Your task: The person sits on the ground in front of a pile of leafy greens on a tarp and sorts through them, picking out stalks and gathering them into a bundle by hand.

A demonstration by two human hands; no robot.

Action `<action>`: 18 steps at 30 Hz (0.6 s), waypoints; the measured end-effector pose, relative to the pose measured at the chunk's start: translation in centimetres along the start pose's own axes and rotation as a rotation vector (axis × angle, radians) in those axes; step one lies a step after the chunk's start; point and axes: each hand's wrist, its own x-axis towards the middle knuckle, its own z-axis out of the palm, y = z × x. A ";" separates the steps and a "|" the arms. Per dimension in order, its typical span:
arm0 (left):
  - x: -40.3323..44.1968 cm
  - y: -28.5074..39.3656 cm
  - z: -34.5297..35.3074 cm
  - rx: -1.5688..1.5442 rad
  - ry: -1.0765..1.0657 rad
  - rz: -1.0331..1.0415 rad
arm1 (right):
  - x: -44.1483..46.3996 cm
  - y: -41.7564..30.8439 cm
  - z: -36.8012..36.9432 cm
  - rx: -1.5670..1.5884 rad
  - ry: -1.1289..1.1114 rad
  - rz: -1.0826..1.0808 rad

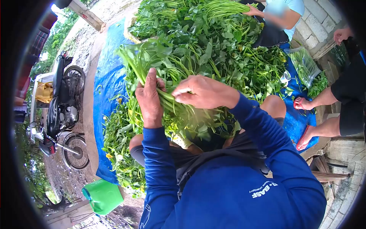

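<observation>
A blue BASF shirt is lying nearest. Above the pile of leafy greens, the left hand's fingers are gripping a leafy-stem bunch; the right hand's curled fingers are touching it, their grip unclear.

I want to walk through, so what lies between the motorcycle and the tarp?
Just a narrow strip of brown ground between the motorcycle and the blue tarp, with nothing visible standing on it, in the head view.

A blue tarp lies spread over the ground, bearing a broad, loose heap of leafy green stalks and a clear plastic bag of greens.
</observation>
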 end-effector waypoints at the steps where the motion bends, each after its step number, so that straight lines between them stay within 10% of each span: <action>1: 0.3 0.2 -0.2 -0.010 -0.001 0.018 | -0.3 0.5 -0.3 0.014 -0.038 0.000; 18: 0.2 1.0 -1.1 -0.284 0.111 -0.115 | -4.2 -1.3 1.7 -0.133 0.180 -0.088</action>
